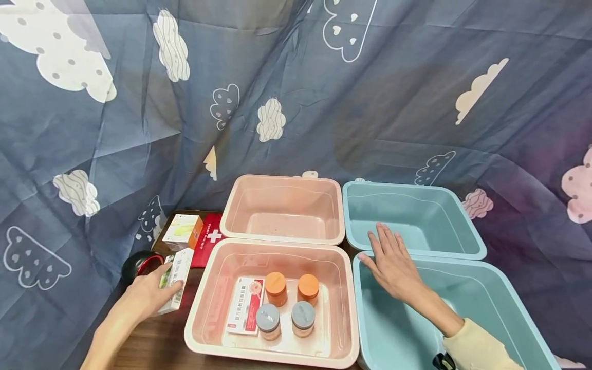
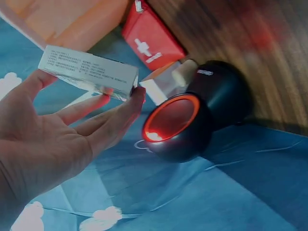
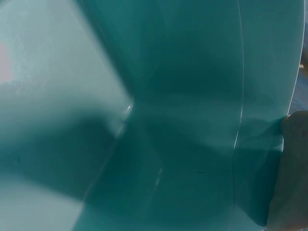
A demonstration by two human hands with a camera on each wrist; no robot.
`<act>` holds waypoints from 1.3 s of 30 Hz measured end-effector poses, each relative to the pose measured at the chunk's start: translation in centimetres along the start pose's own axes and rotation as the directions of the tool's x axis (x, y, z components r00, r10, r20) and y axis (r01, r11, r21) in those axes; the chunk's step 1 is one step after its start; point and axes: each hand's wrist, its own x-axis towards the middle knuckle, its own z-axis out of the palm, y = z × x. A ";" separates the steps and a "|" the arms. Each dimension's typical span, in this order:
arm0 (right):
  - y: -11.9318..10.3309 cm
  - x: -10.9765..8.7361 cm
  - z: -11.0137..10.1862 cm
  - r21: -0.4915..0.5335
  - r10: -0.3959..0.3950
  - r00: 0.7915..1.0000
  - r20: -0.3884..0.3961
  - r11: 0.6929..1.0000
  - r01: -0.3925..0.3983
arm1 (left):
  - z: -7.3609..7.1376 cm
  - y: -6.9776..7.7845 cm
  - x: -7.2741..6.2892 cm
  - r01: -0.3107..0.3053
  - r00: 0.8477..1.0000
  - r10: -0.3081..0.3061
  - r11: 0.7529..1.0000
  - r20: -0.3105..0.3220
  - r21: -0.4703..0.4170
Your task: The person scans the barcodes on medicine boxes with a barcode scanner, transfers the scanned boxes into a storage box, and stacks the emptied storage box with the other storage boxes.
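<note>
My left hand [image 1: 147,293] grips a small white medicine box [image 1: 181,277] with printed text, left of the front pink bin [image 1: 207,316]. In the left wrist view the box [image 2: 91,70] sits between the thumb and the fingers. My right hand [image 1: 394,264] lies palm down, fingers spread, over the meeting rims of the back blue bin [image 1: 411,218] and the front blue bin [image 1: 485,303]. It holds nothing. Inside the front pink bin are a white and red medicine box [image 1: 244,307], two orange-lidded jars [image 1: 276,289] and two grey-lidded jars [image 1: 268,321].
Beyond my left hand stand a white and orange box [image 1: 183,231], a red first aid kit pouch [image 1: 209,240] and a black rounded object [image 1: 139,266] with a red-orange ring. A back pink bin [image 1: 287,203] stands against the patterned cloth [image 1: 296,103].
</note>
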 end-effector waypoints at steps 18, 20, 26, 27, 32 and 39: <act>-0.5 0.5 0.3 -0.005 -0.021 1.000 -0.016 1.000 0.021 | -3.2 6.8 -5.3 0.137 0.991 -0.136 0.988 -0.008 0.066; -0.6 0.5 0.4 -0.005 -0.020 1.000 -0.013 1.000 0.020 | -3.1 7.1 -5.6 0.140 0.990 -0.139 0.988 -0.022 0.066; -0.3 0.5 0.8 0.022 -0.030 0.999 -0.044 0.999 0.031 | -2.7 7.1 -5.8 0.141 0.989 -0.138 0.988 -0.050 0.059; -0.3 0.5 0.8 0.027 -0.030 0.998 -0.048 0.999 0.031 | -2.5 7.1 -5.7 0.139 0.989 -0.136 0.989 -0.053 0.059; -0.1 0.4 0.6 0.027 -0.019 0.999 -0.032 0.999 0.020 | -1.8 7.4 -5.6 0.126 0.989 -0.121 0.990 -0.083 0.064; 0.1 0.3 0.1 0.007 0.003 1.000 0.018 1.000 -0.004 | -1.4 8.1 -5.7 0.107 0.987 -0.096 0.991 -0.132 0.078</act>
